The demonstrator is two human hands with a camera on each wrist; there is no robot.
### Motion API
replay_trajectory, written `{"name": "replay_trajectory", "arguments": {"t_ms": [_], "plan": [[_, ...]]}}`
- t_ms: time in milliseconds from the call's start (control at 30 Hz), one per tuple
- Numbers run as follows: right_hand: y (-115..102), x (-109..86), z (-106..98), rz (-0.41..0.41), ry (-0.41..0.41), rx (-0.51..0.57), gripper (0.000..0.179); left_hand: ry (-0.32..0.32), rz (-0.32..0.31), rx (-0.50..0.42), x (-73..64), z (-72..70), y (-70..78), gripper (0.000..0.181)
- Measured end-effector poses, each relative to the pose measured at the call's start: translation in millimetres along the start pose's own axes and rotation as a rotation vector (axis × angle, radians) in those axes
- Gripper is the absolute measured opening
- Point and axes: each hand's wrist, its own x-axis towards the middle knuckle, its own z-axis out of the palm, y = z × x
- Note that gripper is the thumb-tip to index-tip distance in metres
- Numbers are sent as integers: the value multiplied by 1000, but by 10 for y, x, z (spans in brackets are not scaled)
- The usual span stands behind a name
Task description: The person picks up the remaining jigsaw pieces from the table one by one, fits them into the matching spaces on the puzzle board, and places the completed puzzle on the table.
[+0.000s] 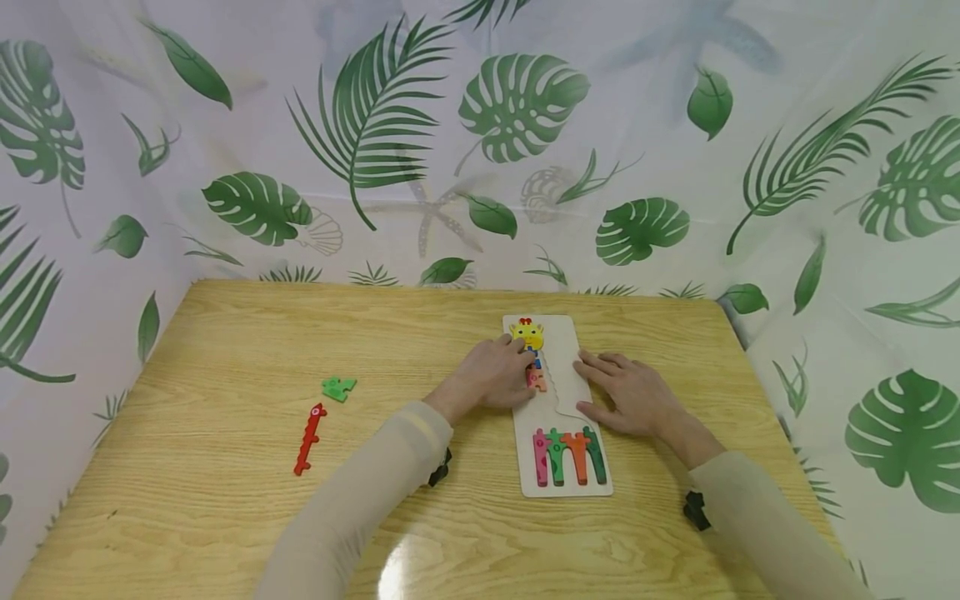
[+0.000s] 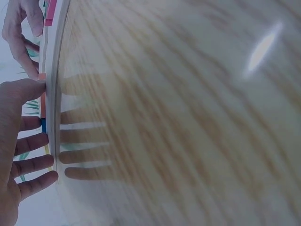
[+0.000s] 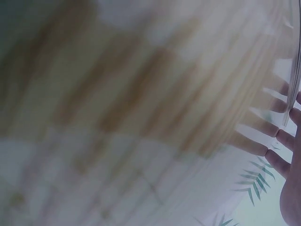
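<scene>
Fingers of the left hand [image 1: 495,372] lie spread over the orange piece [image 1: 537,382] and blue piece [image 1: 535,361], below the giraffe head [image 1: 528,337] on the puzzle board [image 1: 564,367]. The right hand [image 1: 630,396], fingers apart, rests at its right edge. Pieces look light, stiff and smooth, probably best pinched by their sides. Four leg pieces [image 1: 576,446] sit lower down; beyond the left forearm [image 1: 367,492], in the way, a green piece [image 1: 339,388] and red strip [image 1: 307,442] lie on the counter [image 1: 225,350].

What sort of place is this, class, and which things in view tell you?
Probably an indoor tabletop workspace, perhaps for play or recording: a wood-grain table, leaf-print fabric hanging behind and beside it, and a giraffe puzzle board.
</scene>
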Motion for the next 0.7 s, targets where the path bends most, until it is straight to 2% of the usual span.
{"name": "replay_trajectory", "arguments": {"t_ms": [700], "plan": [[9,-9,8,12,-16,1,77,-13,0,-5,-7,-35,22,59]]}}
